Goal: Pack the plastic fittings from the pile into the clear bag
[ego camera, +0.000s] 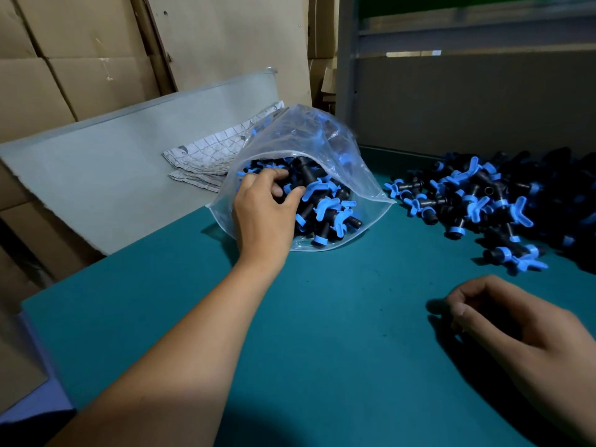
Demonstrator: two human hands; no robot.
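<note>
far left: stacked cardboard boxes (64,59) behind, grey board (113,162) leaning in front of them, running up to the table's back edge. folded checked cloth (219,156) lying against the board, just behind the bag.

left of centre: left hand (264,208) reaching in from the lower left, forearm crossing the teal table (322,317). fingers curled into the mouth of the clear bag (306,150), thumb and fingertips closed around black-and-blue fittings inside; cannot tell whether gripping one piece or several, or also the bag's rim.

centre: bag lying on its side on the table, mouth gaping toward the camera, upper lip lifted into an arch, lower lip flat on the surface. packed fittings (325,208) filling the lower part, black bodies with blue winged caps, some showing through the plastic further back.

right of centre: loose pile of fittings (477,201) on the table, beside the bag's right corner but apart from it, spreading off toward the right edge into shadow. one stray fitting (516,258) at the near edge of the pile.

lower right: right hand (503,314) low over the table, near the pile's front edge, not touching it. fingers loosely curled, nothing seen held.

back right: grey metal frame (346,75) and grey panel (477,98) behind the pile.
</note>
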